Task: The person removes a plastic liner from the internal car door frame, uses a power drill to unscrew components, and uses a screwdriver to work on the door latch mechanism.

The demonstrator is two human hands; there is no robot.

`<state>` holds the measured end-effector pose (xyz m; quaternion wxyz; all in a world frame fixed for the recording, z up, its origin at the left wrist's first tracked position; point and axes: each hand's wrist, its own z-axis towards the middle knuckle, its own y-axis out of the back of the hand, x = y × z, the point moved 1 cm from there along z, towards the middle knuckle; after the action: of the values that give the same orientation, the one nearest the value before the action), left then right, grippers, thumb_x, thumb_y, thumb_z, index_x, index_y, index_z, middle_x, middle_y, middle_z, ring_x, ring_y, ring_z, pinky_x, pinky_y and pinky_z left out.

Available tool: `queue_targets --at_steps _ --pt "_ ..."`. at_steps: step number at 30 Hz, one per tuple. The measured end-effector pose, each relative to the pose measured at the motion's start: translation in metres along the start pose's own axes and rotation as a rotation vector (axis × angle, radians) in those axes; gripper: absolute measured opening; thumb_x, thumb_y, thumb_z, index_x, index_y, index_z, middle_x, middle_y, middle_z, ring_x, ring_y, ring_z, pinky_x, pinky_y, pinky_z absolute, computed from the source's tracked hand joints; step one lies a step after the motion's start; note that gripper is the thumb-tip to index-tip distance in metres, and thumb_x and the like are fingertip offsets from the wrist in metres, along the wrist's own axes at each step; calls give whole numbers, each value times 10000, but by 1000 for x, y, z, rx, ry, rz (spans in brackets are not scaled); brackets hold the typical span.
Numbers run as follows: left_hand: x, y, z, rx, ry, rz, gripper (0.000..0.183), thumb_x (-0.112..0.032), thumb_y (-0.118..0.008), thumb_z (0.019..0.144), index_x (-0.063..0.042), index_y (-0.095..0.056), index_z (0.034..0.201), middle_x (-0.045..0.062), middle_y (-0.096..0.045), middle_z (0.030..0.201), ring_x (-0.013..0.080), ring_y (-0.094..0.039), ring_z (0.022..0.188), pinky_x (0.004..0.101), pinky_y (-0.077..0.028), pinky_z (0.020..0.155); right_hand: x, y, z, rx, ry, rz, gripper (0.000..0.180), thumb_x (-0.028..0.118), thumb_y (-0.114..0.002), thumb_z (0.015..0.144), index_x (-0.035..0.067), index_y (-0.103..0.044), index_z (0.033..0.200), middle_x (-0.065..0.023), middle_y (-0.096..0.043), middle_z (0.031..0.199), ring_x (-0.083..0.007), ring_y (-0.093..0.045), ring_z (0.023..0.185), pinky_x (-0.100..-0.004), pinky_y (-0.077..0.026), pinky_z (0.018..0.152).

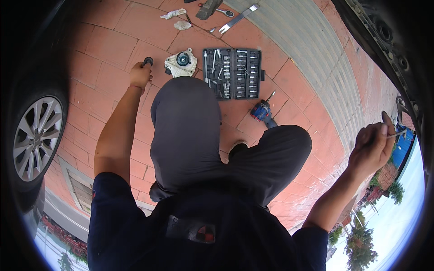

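My left hand point(140, 75), out over the paving on the left, grips a small round black part point(148, 61). Just right of it lies a pale cast-metal mount point(190, 67) with a dark round centre. An open socket-set case point(232, 74) rests beside the mount, holding rows of sockets and loose metal pieces. Raised at the far right, my right hand point(371, 145) pinches a thin metal rod-like piece point(396, 134); its exact kind is unclear. A blue and black cordless impact driver point(261, 111) with a bit fitted lies near my right knee.
Farther off lie a forked metal pry tool point(239, 18), a ratchet handle point(226, 13) and crumpled white tissues point(173, 13). A car wheel point(38, 139) stands close at the left. Dark car bodywork point(376, 37) hangs along the upper right. Red paving point(112, 47) surrounds me.
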<state>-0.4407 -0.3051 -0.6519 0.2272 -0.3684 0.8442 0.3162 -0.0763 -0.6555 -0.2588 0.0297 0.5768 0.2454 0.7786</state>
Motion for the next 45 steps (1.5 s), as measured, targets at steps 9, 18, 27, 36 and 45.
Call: queue_targets --at_steps 9,18,27,36,45 --pt "-24 -17 77 107 -190 344 335 -276 -619 964 24 -667 1105 94 -678 816 165 -642 637 321 -515 541 -255 -161 -69 1465 -206 -880 374 346 -579 909 30 -754 1008 -203 -726 1017 -386 -684 986 -484 -535 861" --pt "-12 -4 105 -350 -517 777 409 -285 -658 962 40 -613 1207 164 -702 860 265 -682 742 387 -537 657 -299 -216 -238 1556 186 -699 270 234 -556 960 95 -729 1114 -145 -718 1076 -339 -702 1020 -459 -584 805" --pt "-41 -149 -83 119 -1027 841 204 -163 -653 942 -57 -628 1115 127 -646 987 325 -687 784 437 -546 677 -292 -221 -280 1047 97 -576 192 201 -594 942 37 -663 1011 -153 -682 1012 -348 -715 865 -474 -592 719" --pt "-6 -205 -132 502 -1088 908 148 -149 -660 928 -80 -629 1056 110 -633 994 342 -673 835 451 -540 692 -301 -122 -174 1116 107 -576 144 204 -612 924 64 -631 952 -137 -709 908 -368 -703 789 -481 -570 685" --pt "62 -181 -150 548 -1053 903 120 -174 -652 933 -74 -620 991 77 -595 945 291 -681 808 418 -565 670 -366 -24 -178 848 -123 -903 522 237 -654 883 74 -516 1359 -182 -608 1263 -382 -614 1149 -484 -545 915"
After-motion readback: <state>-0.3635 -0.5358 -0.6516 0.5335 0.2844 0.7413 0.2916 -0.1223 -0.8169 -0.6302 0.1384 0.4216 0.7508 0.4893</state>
